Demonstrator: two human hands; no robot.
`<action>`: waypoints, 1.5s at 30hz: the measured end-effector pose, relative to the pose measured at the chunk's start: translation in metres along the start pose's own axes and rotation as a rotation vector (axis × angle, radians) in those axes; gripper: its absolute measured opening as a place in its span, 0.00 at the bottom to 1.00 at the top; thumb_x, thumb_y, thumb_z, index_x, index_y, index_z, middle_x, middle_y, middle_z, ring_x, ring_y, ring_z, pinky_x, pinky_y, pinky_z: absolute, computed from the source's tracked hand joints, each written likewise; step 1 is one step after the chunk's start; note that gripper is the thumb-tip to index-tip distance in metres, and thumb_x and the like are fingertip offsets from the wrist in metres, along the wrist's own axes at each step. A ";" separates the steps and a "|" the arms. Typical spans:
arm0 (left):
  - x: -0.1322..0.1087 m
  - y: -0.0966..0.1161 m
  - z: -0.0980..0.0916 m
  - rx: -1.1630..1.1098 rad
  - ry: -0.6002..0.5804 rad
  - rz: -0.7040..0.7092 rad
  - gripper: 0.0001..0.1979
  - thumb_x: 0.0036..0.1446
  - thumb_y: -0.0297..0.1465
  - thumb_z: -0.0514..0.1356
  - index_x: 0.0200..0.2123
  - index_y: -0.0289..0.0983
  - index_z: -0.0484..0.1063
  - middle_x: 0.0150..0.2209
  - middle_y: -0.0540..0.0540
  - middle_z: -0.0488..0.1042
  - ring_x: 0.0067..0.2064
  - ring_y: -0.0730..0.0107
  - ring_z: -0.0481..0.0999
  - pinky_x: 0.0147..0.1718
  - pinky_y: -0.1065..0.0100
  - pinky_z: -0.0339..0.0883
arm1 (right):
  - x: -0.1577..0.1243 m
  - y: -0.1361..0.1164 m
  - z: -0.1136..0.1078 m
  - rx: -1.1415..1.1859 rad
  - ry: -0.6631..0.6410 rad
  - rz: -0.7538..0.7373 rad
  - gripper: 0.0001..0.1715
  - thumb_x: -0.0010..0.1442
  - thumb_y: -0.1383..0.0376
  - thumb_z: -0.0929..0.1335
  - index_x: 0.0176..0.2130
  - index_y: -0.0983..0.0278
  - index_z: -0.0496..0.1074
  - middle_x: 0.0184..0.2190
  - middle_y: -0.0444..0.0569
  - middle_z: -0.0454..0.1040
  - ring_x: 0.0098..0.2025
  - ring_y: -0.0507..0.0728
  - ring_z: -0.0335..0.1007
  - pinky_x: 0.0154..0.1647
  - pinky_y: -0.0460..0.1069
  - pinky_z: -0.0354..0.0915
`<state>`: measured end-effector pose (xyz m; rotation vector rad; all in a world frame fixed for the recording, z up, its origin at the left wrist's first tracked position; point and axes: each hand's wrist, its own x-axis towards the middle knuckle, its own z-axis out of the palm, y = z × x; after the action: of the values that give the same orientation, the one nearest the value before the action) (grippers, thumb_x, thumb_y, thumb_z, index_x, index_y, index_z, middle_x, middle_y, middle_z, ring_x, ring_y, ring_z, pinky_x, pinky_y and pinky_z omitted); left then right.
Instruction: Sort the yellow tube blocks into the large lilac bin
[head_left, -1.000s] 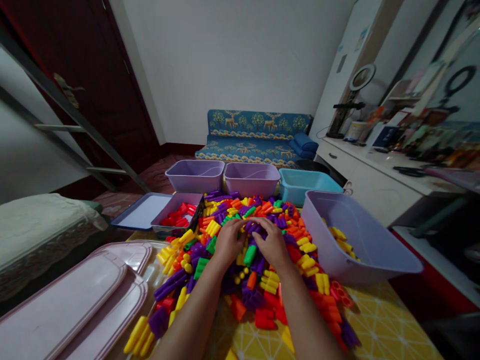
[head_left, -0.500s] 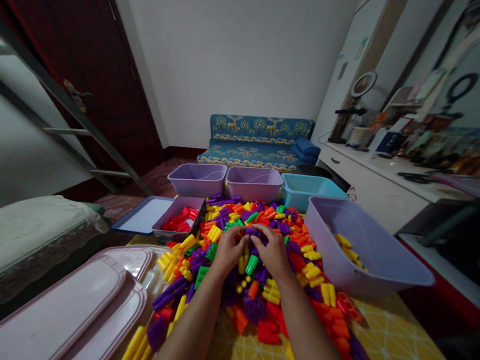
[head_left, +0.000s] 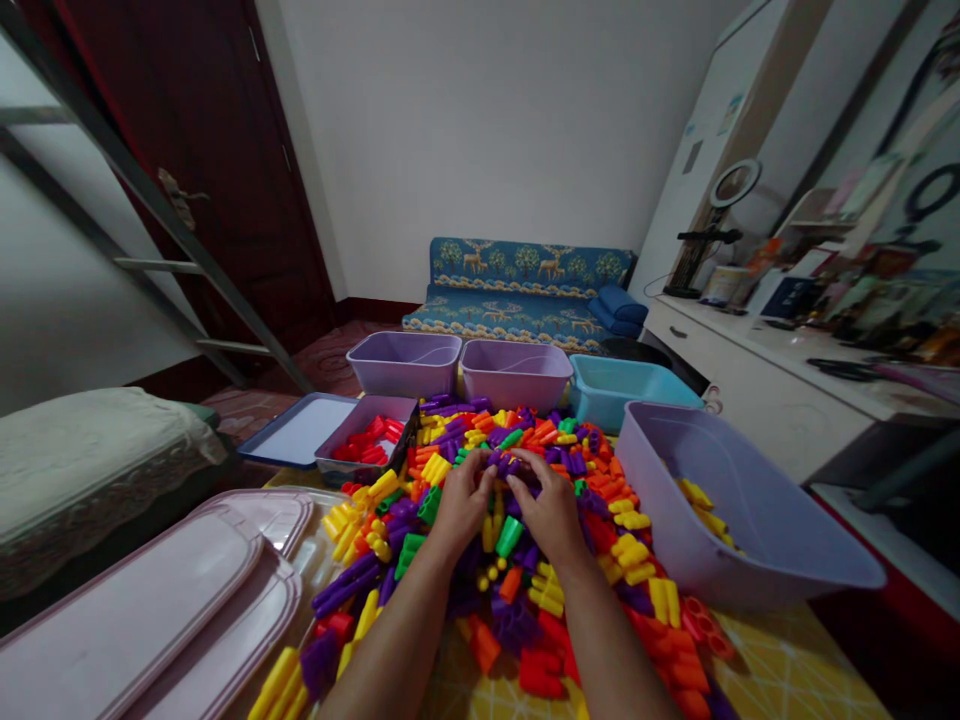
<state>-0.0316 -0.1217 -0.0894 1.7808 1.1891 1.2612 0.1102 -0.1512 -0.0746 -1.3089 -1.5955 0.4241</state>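
Observation:
Both hands meet over a heap of plastic building blocks (head_left: 510,540) in yellow, red, orange, purple and green. My left hand (head_left: 463,500) and my right hand (head_left: 549,505) are closed on a purple plastic block (head_left: 504,463), held between their fingertips. Part of that block is covered by the fingers. Just below the hands lie a green block (head_left: 509,537) and yellow blocks. A box (head_left: 409,440) with red blocks (head_left: 367,440) stands left of the hands. To the right, a large lilac bin (head_left: 697,560) holds some yellow blocks (head_left: 705,510).
Two lilac bins (head_left: 405,375) (head_left: 517,385) and a turquoise bin (head_left: 630,400) line the far side. Pale pink lids (head_left: 142,600) lie at the left beside a flat blue-rimmed lid (head_left: 296,430). Beyond stand a patterned sofa (head_left: 517,300), a metal ladder (head_left: 187,265) and a white dresser (head_left: 750,350).
The view has shifted slightly, so the scene sits a little lower and further right. Both hands keep hold of the purple block, with only small finger movement.

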 end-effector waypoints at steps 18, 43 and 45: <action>-0.002 0.011 -0.003 0.069 -0.025 0.014 0.08 0.61 0.32 0.53 0.38 0.36 0.69 0.36 0.46 0.76 0.39 0.64 0.74 0.39 0.66 0.64 | -0.002 -0.002 -0.001 0.053 0.054 -0.040 0.09 0.59 0.65 0.66 0.42 0.61 0.71 0.38 0.50 0.76 0.40 0.57 0.74 0.43 0.51 0.69; -0.001 0.013 -0.003 0.071 0.073 -0.019 0.06 0.60 0.32 0.52 0.33 0.37 0.67 0.30 0.49 0.72 0.33 0.68 0.72 0.33 0.70 0.62 | -0.003 0.003 0.002 -0.042 -0.026 -0.022 0.18 0.59 0.64 0.66 0.50 0.60 0.71 0.38 0.49 0.78 0.40 0.58 0.75 0.45 0.53 0.70; -0.002 0.013 -0.003 0.076 0.072 -0.016 0.06 0.60 0.32 0.52 0.33 0.37 0.66 0.30 0.49 0.72 0.33 0.68 0.71 0.33 0.70 0.62 | -0.003 0.003 0.003 -0.049 -0.021 -0.024 0.18 0.59 0.64 0.66 0.50 0.60 0.71 0.38 0.50 0.78 0.40 0.58 0.75 0.45 0.53 0.70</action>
<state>-0.0309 -0.1284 -0.0774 1.7896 1.3052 1.2966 0.1094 -0.1517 -0.0795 -1.3242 -1.6465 0.3869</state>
